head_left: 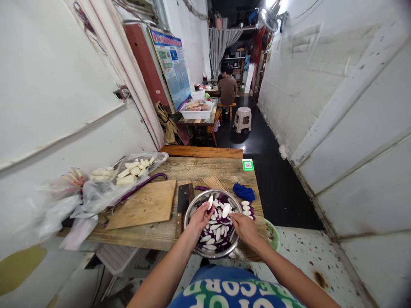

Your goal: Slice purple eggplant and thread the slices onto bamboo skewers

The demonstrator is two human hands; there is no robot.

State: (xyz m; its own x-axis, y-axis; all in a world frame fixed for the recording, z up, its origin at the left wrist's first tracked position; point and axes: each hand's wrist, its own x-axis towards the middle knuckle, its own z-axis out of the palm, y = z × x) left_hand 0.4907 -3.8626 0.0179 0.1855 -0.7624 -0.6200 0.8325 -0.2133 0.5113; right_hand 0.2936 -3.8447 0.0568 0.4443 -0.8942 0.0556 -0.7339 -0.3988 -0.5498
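Observation:
Over a steel bowl (189, 209) of cut purple eggplant (218, 233), both my hands are at work. My left hand (199, 217) pinches one eggplant slice (210, 202), its white face showing, above the bowl's left side. At the bowl's right side my right hand (245, 226) is closed, seemingly on a thin bamboo skewer mostly hidden by the fingers. A larger white-faced eggplant slice (226, 210) sits just beyond those fingertips. Right of the bowl lie eggplant slices (246, 208) in a row. Loose bamboo skewers (215, 182) fan out behind the bowl.
A cleaver (184, 199) and a cutting board (144, 204) lie left of the bowl. Beyond them are a whole eggplant (141, 185) and a plastic bag with pale cut pieces (133, 171). A blue cloth (244, 192) lies right. A person (227, 89) sits farther back.

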